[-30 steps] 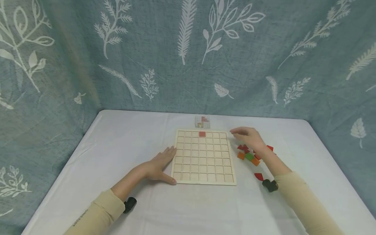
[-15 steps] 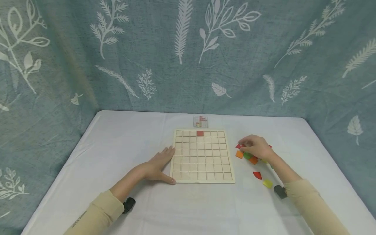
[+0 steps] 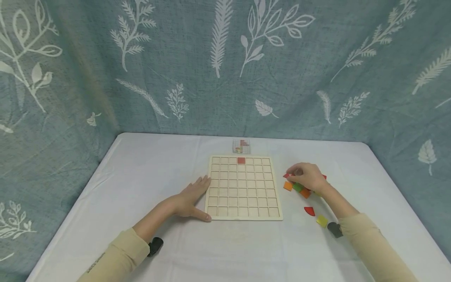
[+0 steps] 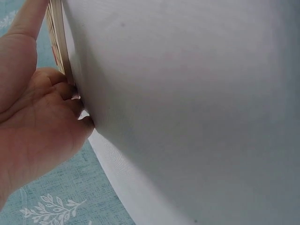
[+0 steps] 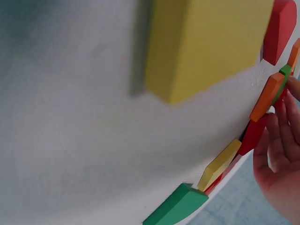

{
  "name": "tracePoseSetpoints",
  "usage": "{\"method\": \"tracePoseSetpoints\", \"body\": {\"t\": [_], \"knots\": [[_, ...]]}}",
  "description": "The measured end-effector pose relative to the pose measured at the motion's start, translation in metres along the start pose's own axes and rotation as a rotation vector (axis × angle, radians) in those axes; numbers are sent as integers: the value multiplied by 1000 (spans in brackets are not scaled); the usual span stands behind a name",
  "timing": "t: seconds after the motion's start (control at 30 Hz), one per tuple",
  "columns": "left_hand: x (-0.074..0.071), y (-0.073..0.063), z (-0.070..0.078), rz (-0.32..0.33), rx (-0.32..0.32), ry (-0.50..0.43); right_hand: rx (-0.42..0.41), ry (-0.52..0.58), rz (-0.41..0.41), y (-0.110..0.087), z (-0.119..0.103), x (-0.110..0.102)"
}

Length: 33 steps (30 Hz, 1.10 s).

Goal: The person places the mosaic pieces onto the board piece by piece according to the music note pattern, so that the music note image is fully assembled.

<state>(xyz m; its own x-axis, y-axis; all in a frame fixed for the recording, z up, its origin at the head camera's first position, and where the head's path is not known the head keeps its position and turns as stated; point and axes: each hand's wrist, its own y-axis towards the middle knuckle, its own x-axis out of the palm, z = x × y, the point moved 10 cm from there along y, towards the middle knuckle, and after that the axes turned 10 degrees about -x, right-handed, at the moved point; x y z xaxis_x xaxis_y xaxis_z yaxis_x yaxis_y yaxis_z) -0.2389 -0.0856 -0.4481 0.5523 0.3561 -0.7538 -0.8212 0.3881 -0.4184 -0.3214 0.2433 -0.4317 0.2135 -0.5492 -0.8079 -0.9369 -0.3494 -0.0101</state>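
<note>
My left hand (image 3: 190, 200) lies with fingers spread along the left edge of a wooden grid board (image 3: 243, 192), its thumb by the near left corner. In the left wrist view, the fingertips (image 4: 70, 89) are right at the board's side. A red square tile (image 3: 241, 160) sits in the board's far row. To the right of the board, my right hand (image 3: 307, 176) is bent over a cluster of coloured blocks, thumb and forefinger pinching a red triangle block (image 3: 286, 176). An orange block (image 3: 287, 186) and a green block (image 3: 298, 187) lie just below those fingertips.
A small clear case with a pattern card (image 3: 241, 146) lies beyond the board. Nearer me are a red quarter-round block (image 3: 309, 211) and a yellow block (image 3: 322, 221). A dark green block (image 5: 176, 206) shows in the right wrist view. Black wrist cameras (image 3: 334, 230) hang under both forearms.
The right hand has come from beside the board's far right corner down to the block cluster, then stayed there over the last half second. The left hand has kept its place.
</note>
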Motion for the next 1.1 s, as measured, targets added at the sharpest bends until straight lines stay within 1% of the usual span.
{"method": "tracePoseSetpoints", "body": {"t": [0.13, 0.27, 0.37, 0.53, 0.6, 0.8, 0.97, 1.03, 1.1], "knots": [[0, -1, 1, 0, 8, -5, -8, 46, 45, 5, -4, 0], [-1, -1, 0, -2, 4, -2, -34, 124, 82, 16, -20, 5], [-1, -1, 0, -4, -1, 0, -48, 145, 85, 28, -34, 12], [-1, -1, 0, -7, -7, -5, -73, 145, 71, 51, -57, 26], [-1, 0, -1, -5, -10, -2, -94, 138, 67, 59, -64, 31], [0, 0, -1, 0, -1, -8, -201, 43, 43, 80, -82, 44], [1, 0, 0, 1, 5, -4, -281, -5, 43, 86, -91, 46], [1, 0, -1, 2, 2, 3, -302, -17, 46, 87, -93, 46], [1, 0, -3, 4, -2, 6, -305, -17, 42, 89, -93, 47]]}}
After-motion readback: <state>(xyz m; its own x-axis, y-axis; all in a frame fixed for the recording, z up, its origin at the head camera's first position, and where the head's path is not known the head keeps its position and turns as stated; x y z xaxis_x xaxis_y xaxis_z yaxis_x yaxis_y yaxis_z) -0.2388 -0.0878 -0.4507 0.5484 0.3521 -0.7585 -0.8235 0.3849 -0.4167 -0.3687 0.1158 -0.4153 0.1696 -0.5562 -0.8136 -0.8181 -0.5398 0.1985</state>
